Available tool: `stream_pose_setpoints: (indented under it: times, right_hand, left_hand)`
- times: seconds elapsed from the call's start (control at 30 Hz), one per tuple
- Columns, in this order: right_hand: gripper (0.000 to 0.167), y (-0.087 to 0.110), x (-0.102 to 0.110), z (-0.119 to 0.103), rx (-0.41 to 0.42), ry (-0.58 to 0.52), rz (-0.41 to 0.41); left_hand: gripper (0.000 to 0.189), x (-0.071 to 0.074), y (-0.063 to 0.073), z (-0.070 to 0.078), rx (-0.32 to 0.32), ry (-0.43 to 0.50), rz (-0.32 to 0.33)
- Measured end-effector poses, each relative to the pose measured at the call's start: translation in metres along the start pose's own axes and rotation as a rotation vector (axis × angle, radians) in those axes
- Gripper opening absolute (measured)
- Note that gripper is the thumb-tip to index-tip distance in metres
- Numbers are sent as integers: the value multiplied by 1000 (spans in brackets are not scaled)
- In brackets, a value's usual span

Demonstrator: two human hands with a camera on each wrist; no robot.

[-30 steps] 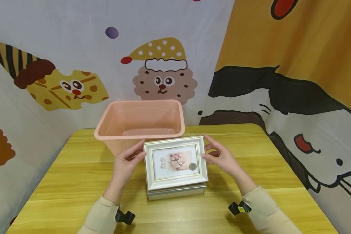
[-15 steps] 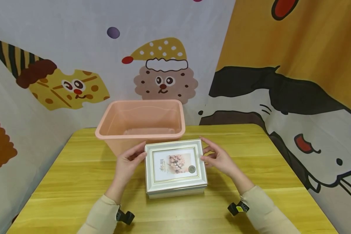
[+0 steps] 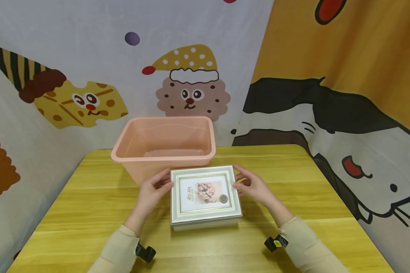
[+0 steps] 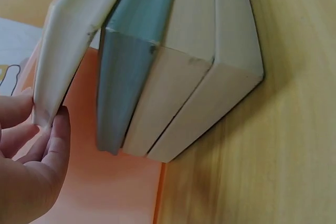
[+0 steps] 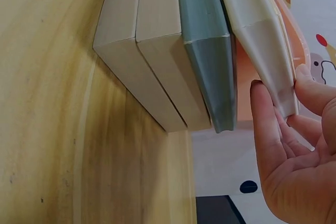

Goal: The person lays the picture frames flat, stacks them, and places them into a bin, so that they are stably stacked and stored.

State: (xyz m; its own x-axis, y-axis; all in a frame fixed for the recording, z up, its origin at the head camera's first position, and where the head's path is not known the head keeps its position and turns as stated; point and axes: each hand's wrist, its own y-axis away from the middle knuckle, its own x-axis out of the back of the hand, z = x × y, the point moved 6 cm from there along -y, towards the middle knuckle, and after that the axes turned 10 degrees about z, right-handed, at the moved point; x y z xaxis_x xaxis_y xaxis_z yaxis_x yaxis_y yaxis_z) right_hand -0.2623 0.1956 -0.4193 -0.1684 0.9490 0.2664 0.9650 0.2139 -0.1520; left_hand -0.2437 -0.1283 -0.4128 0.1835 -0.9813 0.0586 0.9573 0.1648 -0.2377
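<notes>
A white picture frame point(image 3: 205, 193) with a gold inner line and a pink flower print lies face up at the top of a stack. My left hand point(image 3: 153, 190) pinches its far left corner between thumb and fingers. At the far right corner my right hand point(image 3: 254, 186) pinches it the same way. Both wrist views show its far side tilted up off a blue-green frame point(image 4: 128, 72), with a gap at the corners; the near sides are close together. Beneath the blue-green one are two cream frames point(image 5: 168, 66), stacked flat on the table.
Just behind the stack stands a pink plastic bin point(image 3: 164, 159) on the yellow wood-grain table point(image 3: 89, 212). A cartoon-printed cloth point(image 3: 89, 45) hangs behind the table and along its sides.
Both hands have lowered the white frame's far edge and drawn it a little toward the person, so less of the stack shows beneath its near edge.
</notes>
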Motion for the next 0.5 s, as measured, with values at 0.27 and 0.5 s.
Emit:
stream_pose_setpoints:
  times: [0.27,0.5]
  right_hand:
    - [64,-2,-1,4,7,13,-7]
    - [62,-3,-2,7,5,29,12]
  left_hand:
    - [43,-2,-1,-8,-28,-19,32]
    - [40,-2,-1,-14,-39,-28,52]
